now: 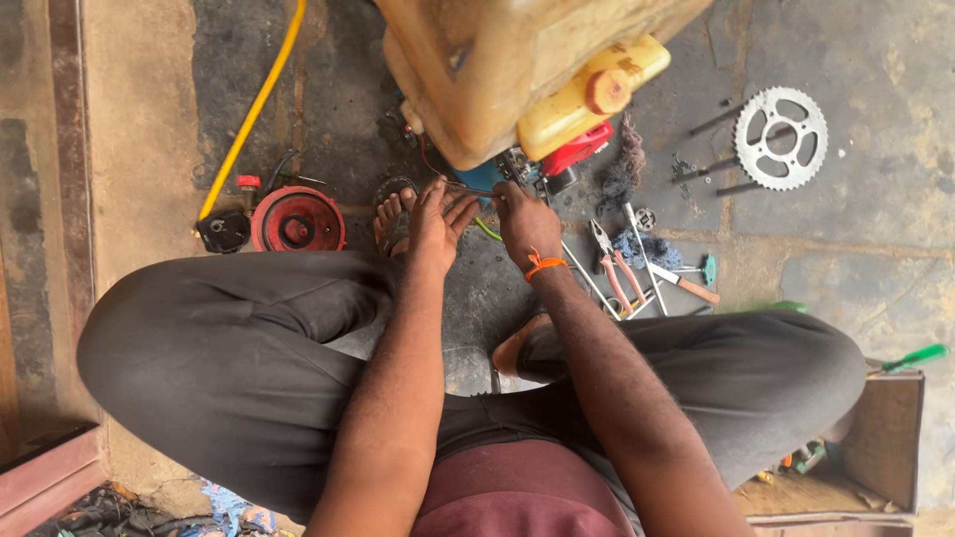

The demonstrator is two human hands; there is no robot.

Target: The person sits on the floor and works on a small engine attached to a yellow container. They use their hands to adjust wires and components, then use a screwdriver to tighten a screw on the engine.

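Squatting on a stone floor, a person works both hands at a small engine (537, 169) under a tan tank (497, 60). The left hand (438, 221) lies spread open, the right hand (524, 221) pinches a thin rod (470, 189). One sprocket (786, 137), one red pulley (296, 221), one pair of pliers (612, 264) lie nearby.

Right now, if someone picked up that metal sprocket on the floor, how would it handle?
The sprocket looks like rigid metal, so it would probably stay stiff and feel fairly heavy for its size. Its toothed rim could dig into fingers. It lies flat on the floor, so it likely won't roll unless stood on edge; the big cutouts should give easy grip.
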